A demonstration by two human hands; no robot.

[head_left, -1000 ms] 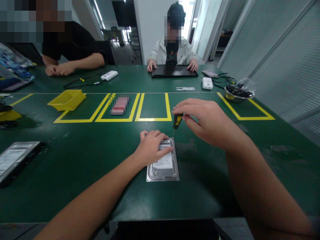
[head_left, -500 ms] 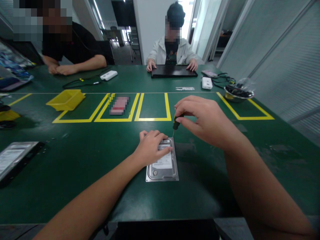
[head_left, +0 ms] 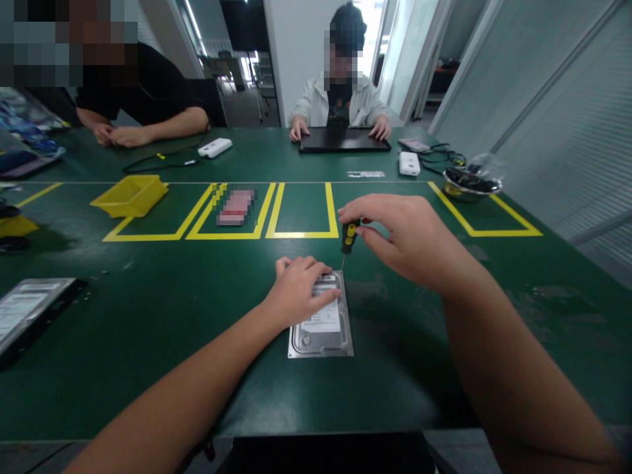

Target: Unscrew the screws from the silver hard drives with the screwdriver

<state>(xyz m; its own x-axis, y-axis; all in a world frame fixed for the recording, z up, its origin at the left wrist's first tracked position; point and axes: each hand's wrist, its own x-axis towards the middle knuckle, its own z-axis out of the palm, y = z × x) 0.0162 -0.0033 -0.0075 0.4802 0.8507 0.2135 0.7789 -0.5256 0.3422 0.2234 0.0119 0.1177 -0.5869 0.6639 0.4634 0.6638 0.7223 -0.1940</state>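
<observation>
Far left on the counter (head_left: 148, 316): a second drive (head_left: 27, 316) at the edge, a yellow tray (head_left: 129, 195) further back, well apart from the work

Left hand (head_left: 299, 289) laid flat, palm down, on the far half of the drive (head_left: 322, 320), fingers (head_left: 316, 268) spread and pressing, not curled round anything; near half of the drive bare, label and silver lid showing

Drive flat on the counter, centre, just in front of the body, long axis running away from the body toward the yellow boxes (head_left: 301, 210)

Right of it: screwdriver (head_left: 348, 241), close to upright, tip down at the drive's far right corner, touching or nearly so, too small to tell which. Black and yellow handle pinched at its top between thumb and fingertips of the right hand (head_left: 405, 240), the other fingers loosely bent above it

So: far right corner just beyond the left fingers and right under the right hand, the right hand being the nearer to that corner, the left only bracing

Further right and back: a metal bowl (head_left: 471, 184), cables, a white box (head_left: 409, 164). Across the counter, two other people, hands resting on their own side, one pair on a dark laptop (head_left: 343, 141)
</observation>
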